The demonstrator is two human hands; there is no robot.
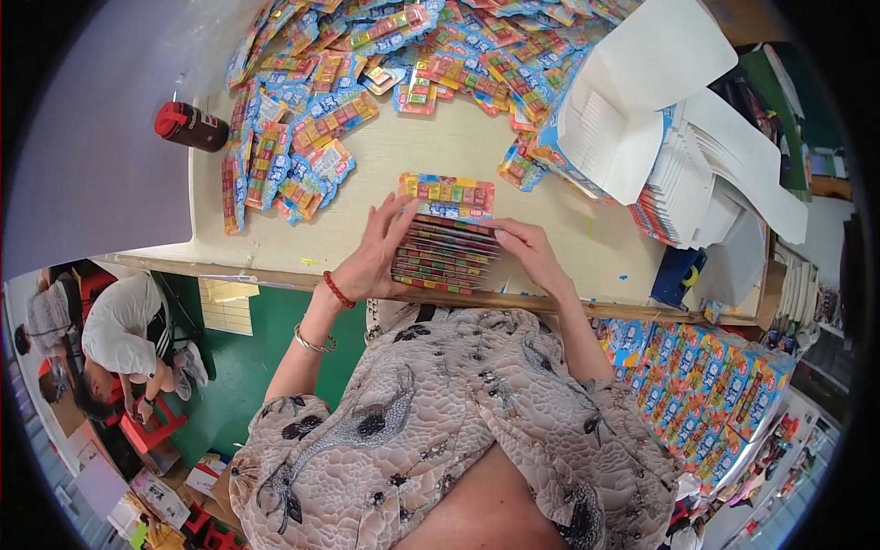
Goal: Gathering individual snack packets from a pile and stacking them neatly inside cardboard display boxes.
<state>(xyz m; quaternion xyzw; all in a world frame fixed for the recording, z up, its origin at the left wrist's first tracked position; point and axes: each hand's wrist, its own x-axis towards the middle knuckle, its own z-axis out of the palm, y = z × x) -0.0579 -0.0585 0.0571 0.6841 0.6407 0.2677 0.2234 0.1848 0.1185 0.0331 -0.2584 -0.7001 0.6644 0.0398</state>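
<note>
Near the table's front edge stands a stack of blister packs (442,255), set on edge in a tight row, each pack holding small coloured blocks. My left hand (378,240) is closed round the stack's left end, with its fingers reaching over the far corner. At the opposite end, my right hand (532,252) grips the stack, its thumb along the top right corner. The undersides of both hands are hidden. Just beyond the stack, a single blister pack (447,195) lies face up, showing a row of coloured blocks on a blue and yellow card.
A large heap of loose blister packs (321,119) covers the far and left parts of the table (403,147). A dark bottle with a red lid (192,126) lies at the left. White-lined open boxes (610,119) and a blue tape dispenser (676,278) sit right. Packed boxes (697,394) are stacked below; a person (128,335) sits lower left.
</note>
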